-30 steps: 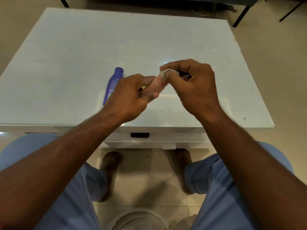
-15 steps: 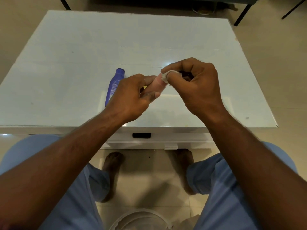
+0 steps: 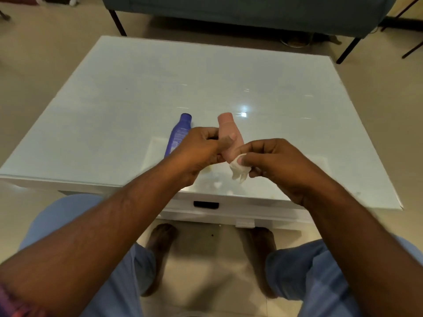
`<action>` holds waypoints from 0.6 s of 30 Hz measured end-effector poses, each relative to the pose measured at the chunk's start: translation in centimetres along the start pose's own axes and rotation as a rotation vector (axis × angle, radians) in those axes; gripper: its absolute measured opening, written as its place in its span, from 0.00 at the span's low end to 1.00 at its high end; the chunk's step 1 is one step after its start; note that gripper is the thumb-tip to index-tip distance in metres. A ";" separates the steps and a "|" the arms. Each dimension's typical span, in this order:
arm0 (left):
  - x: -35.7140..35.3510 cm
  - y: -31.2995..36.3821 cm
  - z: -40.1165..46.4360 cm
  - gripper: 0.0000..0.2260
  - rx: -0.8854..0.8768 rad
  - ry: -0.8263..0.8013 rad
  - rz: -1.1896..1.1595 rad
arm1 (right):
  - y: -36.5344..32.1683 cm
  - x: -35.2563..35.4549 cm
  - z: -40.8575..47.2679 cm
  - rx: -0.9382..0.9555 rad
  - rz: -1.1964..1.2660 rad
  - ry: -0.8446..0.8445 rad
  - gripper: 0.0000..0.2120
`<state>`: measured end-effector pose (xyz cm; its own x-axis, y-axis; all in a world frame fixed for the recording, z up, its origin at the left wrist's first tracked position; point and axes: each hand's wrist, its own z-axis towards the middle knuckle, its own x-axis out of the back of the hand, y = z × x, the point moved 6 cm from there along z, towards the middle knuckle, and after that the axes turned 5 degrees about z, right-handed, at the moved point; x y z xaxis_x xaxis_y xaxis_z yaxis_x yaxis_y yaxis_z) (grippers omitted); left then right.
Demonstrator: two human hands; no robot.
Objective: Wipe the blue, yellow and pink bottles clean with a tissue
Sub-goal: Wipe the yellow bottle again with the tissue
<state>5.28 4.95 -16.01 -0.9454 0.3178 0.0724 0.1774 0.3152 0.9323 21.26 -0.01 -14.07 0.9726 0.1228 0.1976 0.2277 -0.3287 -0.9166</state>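
My left hand (image 3: 201,149) grips the pink bottle (image 3: 229,131) around its lower half, with the cap end pointing away from me over the white table (image 3: 114,99). My right hand (image 3: 274,161) pinches a crumpled white tissue (image 3: 238,169) against the near end of the pink bottle. The blue bottle (image 3: 179,133) lies on its side on the table just left of my left hand, partly hidden by it. No yellow bottle shows in the view.
A dark drawer handle (image 3: 206,204) sits in the table's front edge. Behind the table stands a teal sofa (image 3: 251,10) on black legs. My knees and bare feet are below the table's near edge.
The pink bottle has turned so its cap points away from me. My right hand with the tissue has slid from the far end to the near end. The camera tilted up.
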 end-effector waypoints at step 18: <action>3.6 0.5 1.1 0.23 -0.153 0.275 1.337 | 2.1 1.0 1.8 -0.209 -0.125 0.216 0.07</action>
<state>2.27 7.18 -15.67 -0.1058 0.1075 0.9886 0.9728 -0.1946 0.1253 22.60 1.08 -16.46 0.9189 -0.0193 0.3941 0.3296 -0.5118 -0.7934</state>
